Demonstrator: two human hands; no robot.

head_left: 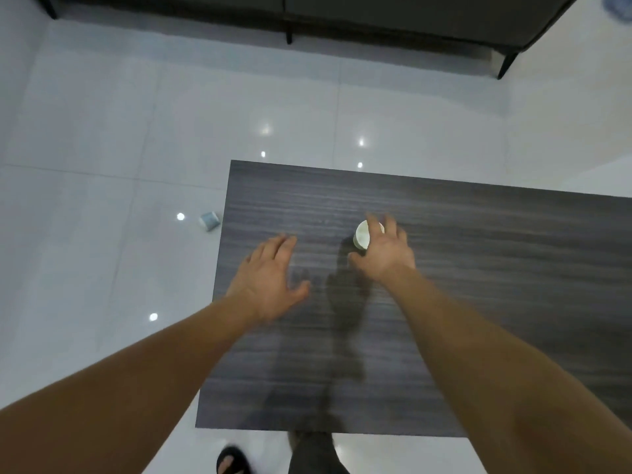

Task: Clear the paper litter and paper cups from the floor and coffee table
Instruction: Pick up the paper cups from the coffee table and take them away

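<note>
A white paper cup stands on the dark wood-grain coffee table, near its middle. My right hand closes over the cup from above and the right; its fingers lie across the rim and the thumb curls in at the cup's near side. My left hand hovers over the table's left part with fingers straight and spread, holding nothing. A second, bluish paper cup lies on its side on the white floor just left of the table's left edge.
A dark sofa on thin legs runs along the far side, with glossy white tile floor between it and the table. My foot in a black sandal stands at the table's near edge.
</note>
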